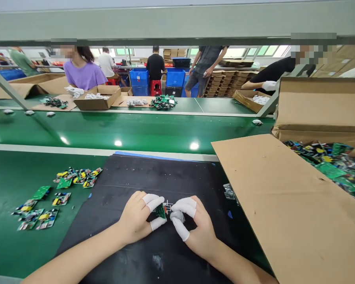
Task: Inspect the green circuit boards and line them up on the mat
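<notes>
White finger cots cover the fingertips of both hands. My left hand (143, 213) pinches a small green circuit board (159, 211) over the black mat (121, 185), the board tilted on edge. Close beside it, my right hand (195, 221) has its thumb and fingers closed on a grey, putty-like lump (177, 215). Metal parts of the board show in the narrow gap between the hands. Whether the lump touches the board I cannot tell.
Several circuit boards (47, 219) lie left of the mat. A cardboard sheet (284, 197) slants along the right, by a box of boards (334, 161). Beyond runs a green conveyor belt (154, 132) carrying small pale lumps (257, 122). Co-workers sit and stand behind it.
</notes>
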